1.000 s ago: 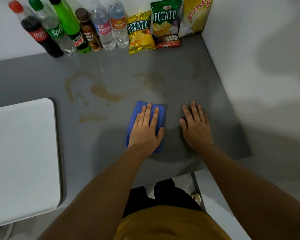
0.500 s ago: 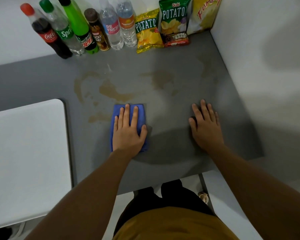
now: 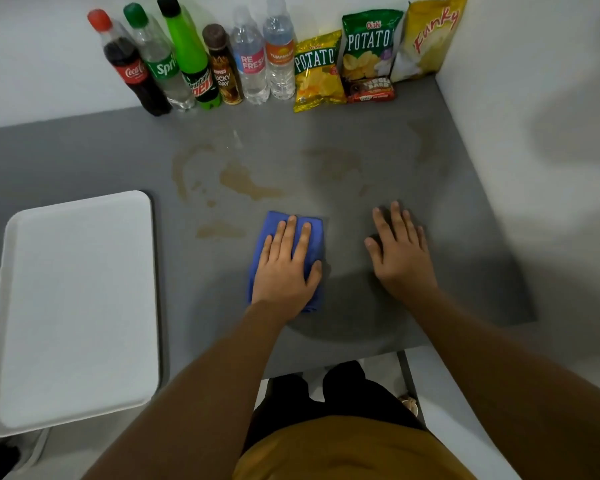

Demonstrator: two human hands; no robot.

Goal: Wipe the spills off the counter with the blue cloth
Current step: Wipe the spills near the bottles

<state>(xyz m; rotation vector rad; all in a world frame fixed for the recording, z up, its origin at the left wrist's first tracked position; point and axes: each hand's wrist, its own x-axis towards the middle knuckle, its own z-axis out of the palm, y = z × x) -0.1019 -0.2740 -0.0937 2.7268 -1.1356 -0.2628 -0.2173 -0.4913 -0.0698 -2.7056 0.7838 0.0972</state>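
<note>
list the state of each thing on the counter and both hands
blue cloth: folded, flat under left hand
left hand: palm down, pressing cloth
right hand: flat on bare counter
brown spills: unwiped, beyond the cloth
white tray: empty
bottles: upright, capped
snack bags: sealed, against wall

The grey bench lies open around the brown liquid spills. Behind the spills, a row of plastic drink bottles and snack bags lines the back wall. Left of the spills sits a flat white rectangular tray (overhanging the front edge). Right of the spills, a white side wall closes the bench.
</note>
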